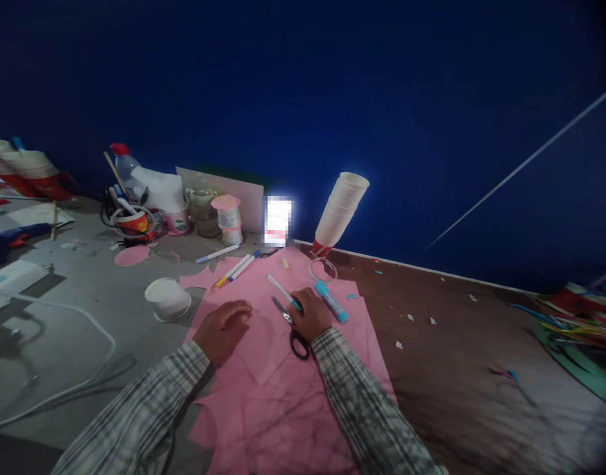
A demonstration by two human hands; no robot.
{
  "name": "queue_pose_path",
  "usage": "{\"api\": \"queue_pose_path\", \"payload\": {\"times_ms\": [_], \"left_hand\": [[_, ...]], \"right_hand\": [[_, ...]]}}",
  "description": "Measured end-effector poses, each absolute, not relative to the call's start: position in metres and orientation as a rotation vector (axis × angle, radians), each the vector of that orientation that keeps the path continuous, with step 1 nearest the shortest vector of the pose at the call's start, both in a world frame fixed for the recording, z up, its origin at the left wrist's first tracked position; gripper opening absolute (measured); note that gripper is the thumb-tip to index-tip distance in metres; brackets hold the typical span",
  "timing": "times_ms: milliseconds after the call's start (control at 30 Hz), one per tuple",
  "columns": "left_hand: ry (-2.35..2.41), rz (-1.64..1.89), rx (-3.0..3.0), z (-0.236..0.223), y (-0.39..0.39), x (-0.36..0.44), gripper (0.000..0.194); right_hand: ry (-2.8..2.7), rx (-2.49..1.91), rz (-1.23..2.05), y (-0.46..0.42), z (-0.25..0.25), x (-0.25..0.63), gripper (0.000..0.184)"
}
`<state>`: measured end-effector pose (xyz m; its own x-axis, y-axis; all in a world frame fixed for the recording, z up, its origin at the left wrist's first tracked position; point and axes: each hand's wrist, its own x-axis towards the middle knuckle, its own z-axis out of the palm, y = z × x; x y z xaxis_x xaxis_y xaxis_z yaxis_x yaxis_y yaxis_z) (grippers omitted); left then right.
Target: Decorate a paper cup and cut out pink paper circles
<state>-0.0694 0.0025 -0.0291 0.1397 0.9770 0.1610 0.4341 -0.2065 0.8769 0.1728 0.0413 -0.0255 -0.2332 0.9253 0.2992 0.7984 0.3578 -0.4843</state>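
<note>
My right hand is closed around the green end of a white marker, whose other end points away to the left. Dark-handled scissors lie against that hand, blades toward the upper left. Just right of my fingers is a turquoise glue stick. My left hand rests on the pink paper, fingers loosely bent and thumb apart, holding nothing. Under and between both hands are layered pink sheets. A white paper cup lies tilted to the left of my left hand.
Several markers lie at the paper's far edge, near a tape roll. Behind stand a leaning stack of paper cups, a decorated pink-topped cup craft and a bright blurred screen. A white cable curves across the left.
</note>
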Motion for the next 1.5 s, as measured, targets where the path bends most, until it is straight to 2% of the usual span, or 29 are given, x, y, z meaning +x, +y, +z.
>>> {"api": "queue_pose_path", "payload": {"times_ms": [233,667,1100,1500], "left_hand": [[1.378,1.010,1.665,-0.024,0.007,-0.071,0.027],[1.194,0.978,1.384,-0.016,0.016,-0.083,0.046],[1.014,1.140,0.976,-0.027,0.025,-0.095,0.038],[0.902,1.240,0.899,-0.028,0.028,-0.096,0.031]], "right_hand": [[-2.085,-1.477,0.327,0.042,-0.024,0.173,0.020],[-2.069,-1.480,0.362,0.043,-0.026,0.173,0.023],[-2.062,-1.525,0.372,0.042,-0.024,0.173,0.024],[-2.076,-1.539,0.367,0.041,-0.021,0.171,0.023]]}}
